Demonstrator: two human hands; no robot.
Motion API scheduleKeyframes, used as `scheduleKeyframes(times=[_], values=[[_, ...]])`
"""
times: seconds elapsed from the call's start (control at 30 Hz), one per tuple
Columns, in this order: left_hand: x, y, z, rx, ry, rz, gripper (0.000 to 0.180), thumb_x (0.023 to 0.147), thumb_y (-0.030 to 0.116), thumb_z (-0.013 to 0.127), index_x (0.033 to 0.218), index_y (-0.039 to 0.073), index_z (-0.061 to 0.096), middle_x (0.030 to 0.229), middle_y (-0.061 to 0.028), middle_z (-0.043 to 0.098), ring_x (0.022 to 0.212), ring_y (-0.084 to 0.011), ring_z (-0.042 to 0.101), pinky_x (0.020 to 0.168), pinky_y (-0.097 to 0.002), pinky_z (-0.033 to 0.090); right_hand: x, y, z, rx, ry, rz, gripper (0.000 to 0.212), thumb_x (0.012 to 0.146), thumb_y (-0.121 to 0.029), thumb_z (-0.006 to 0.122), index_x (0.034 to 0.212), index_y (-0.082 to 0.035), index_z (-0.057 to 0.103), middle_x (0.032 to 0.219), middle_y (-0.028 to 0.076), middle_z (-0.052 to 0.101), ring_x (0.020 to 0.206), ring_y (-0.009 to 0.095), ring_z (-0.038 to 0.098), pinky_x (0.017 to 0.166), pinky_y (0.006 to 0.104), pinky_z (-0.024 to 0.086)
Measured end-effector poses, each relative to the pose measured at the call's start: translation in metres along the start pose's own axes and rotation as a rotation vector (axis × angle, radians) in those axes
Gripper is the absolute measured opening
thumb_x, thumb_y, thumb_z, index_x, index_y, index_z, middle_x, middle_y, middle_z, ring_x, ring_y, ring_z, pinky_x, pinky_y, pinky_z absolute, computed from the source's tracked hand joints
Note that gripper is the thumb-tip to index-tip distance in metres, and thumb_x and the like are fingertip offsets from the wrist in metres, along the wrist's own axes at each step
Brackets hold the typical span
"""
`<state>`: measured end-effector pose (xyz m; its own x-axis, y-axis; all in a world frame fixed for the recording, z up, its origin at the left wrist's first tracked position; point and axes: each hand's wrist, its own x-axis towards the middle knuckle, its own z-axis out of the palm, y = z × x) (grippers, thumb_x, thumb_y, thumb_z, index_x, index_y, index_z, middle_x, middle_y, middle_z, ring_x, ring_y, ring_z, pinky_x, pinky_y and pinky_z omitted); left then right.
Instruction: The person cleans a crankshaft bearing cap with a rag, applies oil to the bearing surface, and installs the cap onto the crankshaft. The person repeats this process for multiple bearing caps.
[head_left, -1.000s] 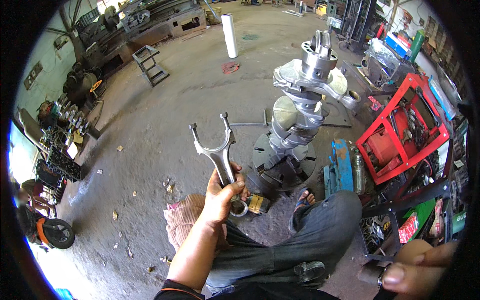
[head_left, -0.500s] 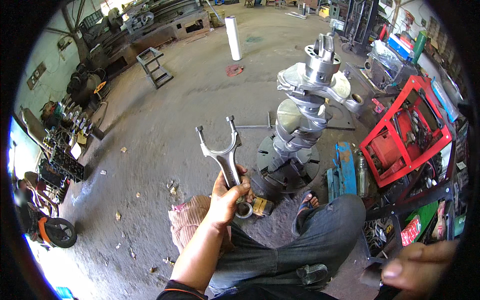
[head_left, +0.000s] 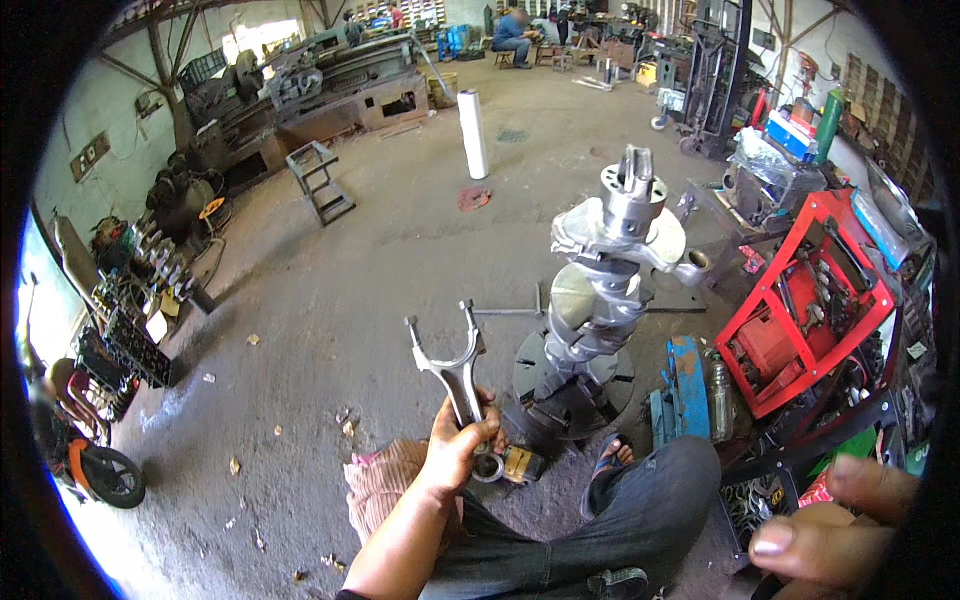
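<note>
My left hand (head_left: pixel 462 440) is closed around the shank of a metal connecting rod (head_left: pixel 458 378). The rod's forked end with two bolts points up and away from me. A round eye (head_left: pixel 487 467) shows just below the fist, in line with the shank. My right hand (head_left: pixel 835 530) is at the lower right edge, partly cut off, its thumb and fingers apart with nothing visible between them. Ahead, a crankshaft (head_left: pixel 598 285) stands upright on a round dark base plate (head_left: pixel 530 375); a connecting rod end (head_left: pixel 697 262) sticks out at its right side.
A red metal tool cart (head_left: pixel 750 400) stands close on my right. Blue metal pieces (head_left: pixel 687 385) and a clear bottle (head_left: pixel 720 400) are beside it. A striped cloth bundle (head_left: pixel 380 490) lies by my left arm. A white roll (head_left: pixel 472 135) stands farther off; a person (head_left: pixel 514 42) sits at the back.
The view has tilted up, so the scene sits lower and the back of the workshop shows. My left hand still grips the connecting rod. The right hand's thumb and fingers have spread apart.
</note>
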<state>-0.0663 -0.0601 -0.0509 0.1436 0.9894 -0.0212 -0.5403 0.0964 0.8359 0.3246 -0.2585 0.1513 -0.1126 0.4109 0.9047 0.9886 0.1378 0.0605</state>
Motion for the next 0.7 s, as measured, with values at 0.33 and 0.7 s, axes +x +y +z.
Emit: scheduleKeyframes(times=[0.33, 0.7], values=[[-0.003, -0.001, -0.002, 0.017, 0.012, -0.027, 0.04, 0.088, -0.001, 0.064, 0.124, 0.001, 0.048, 0.089, -0.0083, 0.059, 0.075, -0.0207, 0.063, 0.069, -0.0348, 0.052, 0.006, -0.005, 0.016, 0.015, 0.013, -0.007, 0.024, 0.086, -0.025, 0.068, 0.106, -0.012, 0.069, 0.107, 0.013, 0.074, 0.095, 0.03, 0.072, 0.082, 0.0461, 0.057], [-0.004, -0.004, -0.002, 0.022, 0.013, -0.004, 0.041, 0.088, 0.0, 0.066, 0.124, 0.001, 0.047, 0.086, -0.0082, 0.059, 0.072, -0.0203, 0.062, 0.068, -0.0343, 0.052, 0.008, 0.0, 0.017, 0.035, 0.024, -0.033, 0.024, 0.084, -0.025, 0.07, 0.104, -0.012, 0.071, 0.107, 0.013, 0.075, 0.093, 0.03, 0.072, 0.081, 0.0451, 0.057]])
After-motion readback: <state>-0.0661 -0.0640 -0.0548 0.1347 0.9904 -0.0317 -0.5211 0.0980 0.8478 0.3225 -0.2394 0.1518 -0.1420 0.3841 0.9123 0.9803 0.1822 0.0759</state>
